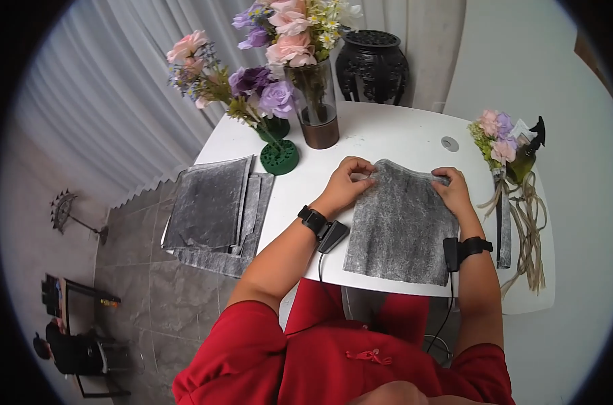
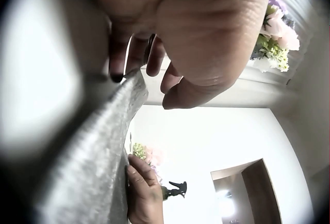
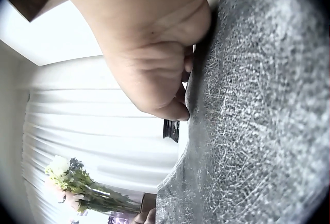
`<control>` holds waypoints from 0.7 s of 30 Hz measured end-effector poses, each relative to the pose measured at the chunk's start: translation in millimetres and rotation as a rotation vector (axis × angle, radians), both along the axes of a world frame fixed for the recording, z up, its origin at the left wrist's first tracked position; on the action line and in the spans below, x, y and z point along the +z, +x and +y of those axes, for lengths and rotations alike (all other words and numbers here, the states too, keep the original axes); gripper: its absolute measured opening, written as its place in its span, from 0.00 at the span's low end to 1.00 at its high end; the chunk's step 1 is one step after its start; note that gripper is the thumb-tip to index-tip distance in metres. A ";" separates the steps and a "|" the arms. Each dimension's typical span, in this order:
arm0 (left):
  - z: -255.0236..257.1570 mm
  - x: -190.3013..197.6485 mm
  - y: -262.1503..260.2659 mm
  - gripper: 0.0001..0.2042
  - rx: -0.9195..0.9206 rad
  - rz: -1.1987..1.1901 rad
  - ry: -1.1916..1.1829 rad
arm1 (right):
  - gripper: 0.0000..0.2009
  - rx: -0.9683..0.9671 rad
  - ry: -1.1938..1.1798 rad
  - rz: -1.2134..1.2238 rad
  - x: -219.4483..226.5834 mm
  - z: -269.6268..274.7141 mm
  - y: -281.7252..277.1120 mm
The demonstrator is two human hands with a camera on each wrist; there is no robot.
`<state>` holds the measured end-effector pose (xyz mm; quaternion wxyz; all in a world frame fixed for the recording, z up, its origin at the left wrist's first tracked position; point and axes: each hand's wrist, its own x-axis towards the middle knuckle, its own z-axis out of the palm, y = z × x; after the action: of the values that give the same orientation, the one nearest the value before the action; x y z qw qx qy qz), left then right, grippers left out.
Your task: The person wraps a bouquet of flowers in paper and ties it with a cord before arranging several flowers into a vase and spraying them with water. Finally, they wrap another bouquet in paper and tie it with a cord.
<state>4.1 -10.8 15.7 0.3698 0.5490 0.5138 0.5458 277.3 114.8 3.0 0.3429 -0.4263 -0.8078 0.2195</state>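
Note:
A dark grey, mottled sheet of soft material (image 1: 406, 223) spans the space between the two hands, its lower edge near the table's front. The right hand (image 1: 453, 191) pinches its upper right edge, thumb on the near face and fingers curled behind. At the upper left corner is the left hand (image 1: 350, 182), fingertips right at the edge. In the left wrist view, that hand's thumb (image 2: 180, 95) stands apart from the sheet (image 2: 103, 136). The right wrist view has the thumb (image 3: 172, 112) at the sheet's border, with the other fingers mostly hidden behind it.
More grey sheets (image 1: 208, 202) lie stacked at the left. Behind stand a tall flower vase (image 1: 320, 131) and flowers in a green holder (image 1: 279, 158). A small bouquet (image 1: 499, 138), a spray bottle (image 1: 522, 162) and twine (image 1: 529, 223) lie on the right. A person sits far left.

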 end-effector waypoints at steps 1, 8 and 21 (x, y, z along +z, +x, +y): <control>-2.8 2.5 1.3 0.13 0.022 0.008 0.000 | 0.10 0.022 0.000 0.008 0.1 1.3 -1.2; -16.8 4.4 24.5 0.39 -0.029 -0.327 -0.127 | 0.10 0.003 -0.108 0.117 -17.1 19.6 -1.0; -46.5 9.8 49.1 0.20 0.067 -0.392 -0.404 | 0.08 0.024 -0.090 0.249 -10.9 19.2 -2.9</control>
<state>53.2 -57.2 25.5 0.5460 0.3309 0.5486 0.5399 274.5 134.0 -7.9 0.4185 -0.4008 -0.7534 0.3107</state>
